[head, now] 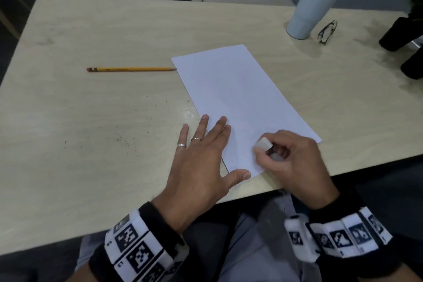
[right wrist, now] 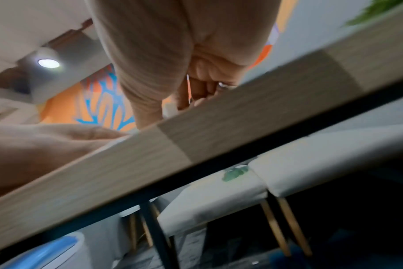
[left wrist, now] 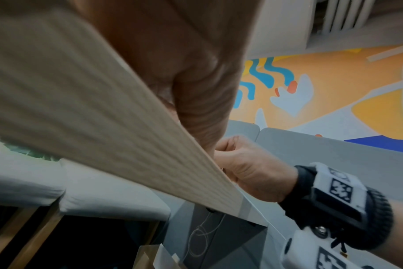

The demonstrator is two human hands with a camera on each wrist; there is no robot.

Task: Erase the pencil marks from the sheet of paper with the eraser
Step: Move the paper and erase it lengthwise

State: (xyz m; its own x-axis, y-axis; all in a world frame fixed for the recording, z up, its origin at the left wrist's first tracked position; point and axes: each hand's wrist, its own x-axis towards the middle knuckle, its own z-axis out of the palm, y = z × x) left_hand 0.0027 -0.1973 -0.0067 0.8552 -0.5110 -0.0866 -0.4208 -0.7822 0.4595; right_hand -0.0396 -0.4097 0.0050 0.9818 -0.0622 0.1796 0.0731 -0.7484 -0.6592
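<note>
A white sheet of paper (head: 240, 94) lies slanted on the light wooden table (head: 91, 110), its near corner by the front edge. No pencil marks show on it in the head view. My left hand (head: 206, 155) lies flat with spread fingers on the sheet's near left corner, thumb on the paper. My right hand (head: 288, 158) pinches a small white eraser (head: 263, 144) and holds it down on the sheet near its right edge. In the left wrist view the right hand (left wrist: 246, 169) shows beyond the table edge. The right wrist view shows its curled fingers (right wrist: 205, 87) above the table edge.
A yellow pencil (head: 130, 69) lies left of the sheet, tip touching its edge. Dark eraser crumbs (head: 123, 137) dot the table to the left. A white tumbler (head: 311, 7), folded glasses (head: 327, 31) and dark pots (head: 402, 36) stand at the back right.
</note>
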